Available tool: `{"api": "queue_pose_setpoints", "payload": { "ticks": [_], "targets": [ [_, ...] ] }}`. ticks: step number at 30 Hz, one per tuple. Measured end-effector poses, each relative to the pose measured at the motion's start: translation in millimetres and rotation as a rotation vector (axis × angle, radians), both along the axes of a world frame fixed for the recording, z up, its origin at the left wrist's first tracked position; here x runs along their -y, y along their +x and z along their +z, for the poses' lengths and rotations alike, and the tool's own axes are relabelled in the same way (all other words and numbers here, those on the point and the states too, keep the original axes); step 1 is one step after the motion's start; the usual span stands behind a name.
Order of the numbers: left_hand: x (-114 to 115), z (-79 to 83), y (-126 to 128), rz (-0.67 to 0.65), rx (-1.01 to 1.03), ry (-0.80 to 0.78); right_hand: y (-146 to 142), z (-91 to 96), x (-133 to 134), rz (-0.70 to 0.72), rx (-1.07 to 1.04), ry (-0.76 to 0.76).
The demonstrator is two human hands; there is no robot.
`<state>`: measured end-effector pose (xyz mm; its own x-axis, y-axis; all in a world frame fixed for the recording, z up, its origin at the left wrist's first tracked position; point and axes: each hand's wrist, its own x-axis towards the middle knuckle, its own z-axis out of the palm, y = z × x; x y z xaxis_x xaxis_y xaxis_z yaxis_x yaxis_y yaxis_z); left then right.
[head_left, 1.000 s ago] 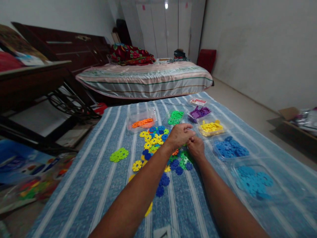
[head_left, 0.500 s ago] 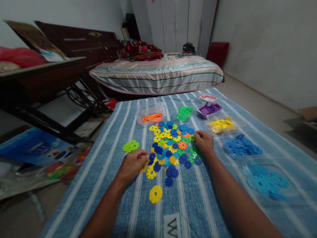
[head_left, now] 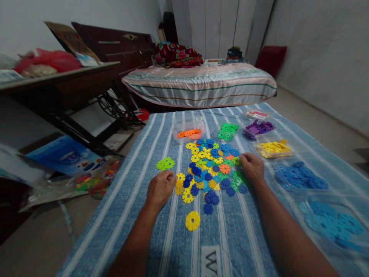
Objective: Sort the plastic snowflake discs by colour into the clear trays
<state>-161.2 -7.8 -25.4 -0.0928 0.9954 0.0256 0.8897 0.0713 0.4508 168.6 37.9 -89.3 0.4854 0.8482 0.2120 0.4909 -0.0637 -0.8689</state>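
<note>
A loose pile of notched plastic interlocking discs, in yellow, blue, green and orange, is spread on the striped cloth. At its right edge, my right hand has its thumb and fingers pinched at a lime-green disc. My left hand is closed with fingers curled, just left of some yellow discs; whatever its fingertips may hold is hidden. Beyond that hand lies a small lime-green group of discs. One yellow disc lies apart, nearer to me.
Clear plastic boxes hold sorted discs: orange, green, purple, yellow, dark blue and light blue. A bed stands beyond the cloth-covered surface. A desk is at left.
The whole view has shifted, so everything appears farther right. My left hand has drawn slightly left from the pile, uncovering more of the yellow discs. My right hand stays at the lime-green disc.
</note>
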Motion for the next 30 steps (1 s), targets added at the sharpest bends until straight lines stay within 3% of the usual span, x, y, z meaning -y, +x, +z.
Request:
{"api": "queue_pose_setpoints", "payload": {
  "ticks": [5,8,16,24,30],
  "targets": [
    [-3.8,2.1,6.7,-0.008,-0.172,-0.051,-0.6,1.4,0.4,0.006,-0.006,-0.004],
    [-7.7,0.3,7.8,-0.024,-0.161,-0.068,-0.5,1.4,0.6,0.001,0.005,-0.003],
    [-13.1,-11.2,5.1,0.041,0.391,-0.033,-0.1,-1.3,-1.3,0.017,-0.013,0.004],
    [-16.1,8.6,17.9,0.1,0.54,0.068,-3.4,2.6,-3.3,0.016,-0.015,0.001],
    [-29.7,20.1,40.2,0.094,0.754,-0.106,-6.5,2.0,-6.2,0.038,-0.004,0.009]
  ]
}}
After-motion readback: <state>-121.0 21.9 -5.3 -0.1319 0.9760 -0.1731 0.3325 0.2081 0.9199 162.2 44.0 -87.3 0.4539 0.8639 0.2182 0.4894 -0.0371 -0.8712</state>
